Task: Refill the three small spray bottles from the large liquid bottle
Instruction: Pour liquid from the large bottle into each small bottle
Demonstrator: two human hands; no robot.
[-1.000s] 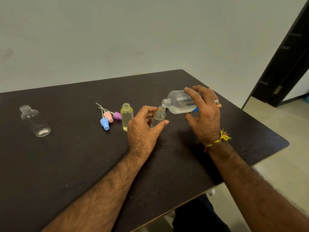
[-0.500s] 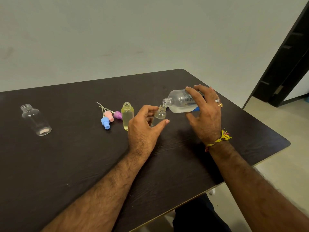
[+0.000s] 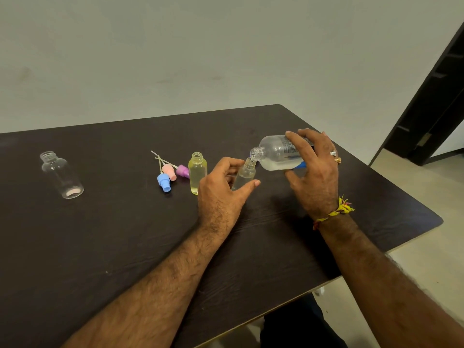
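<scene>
My right hand (image 3: 313,172) grips the large clear liquid bottle (image 3: 275,153), tipped on its side with its open mouth touching the neck of a small clear spray bottle (image 3: 244,174). My left hand (image 3: 221,194) holds that small bottle upright on the dark table (image 3: 125,234), thumb and fingers around it. A second small bottle (image 3: 197,172), full of yellowish liquid and uncapped, stands just left of my left hand. A third small bottle (image 3: 61,174), clear and uncapped, stands far left.
Three spray pump heads, blue (image 3: 163,181), pink (image 3: 169,171) and purple (image 3: 182,170), lie with their dip tubes left of the yellowish bottle. The table's right corner and front edge are close to my right forearm. A dark door frame (image 3: 431,96) stands at the right.
Both hands hold nearly the same pose. The large bottle's mouth has stayed over the small bottle's neck, shifting only slightly.
</scene>
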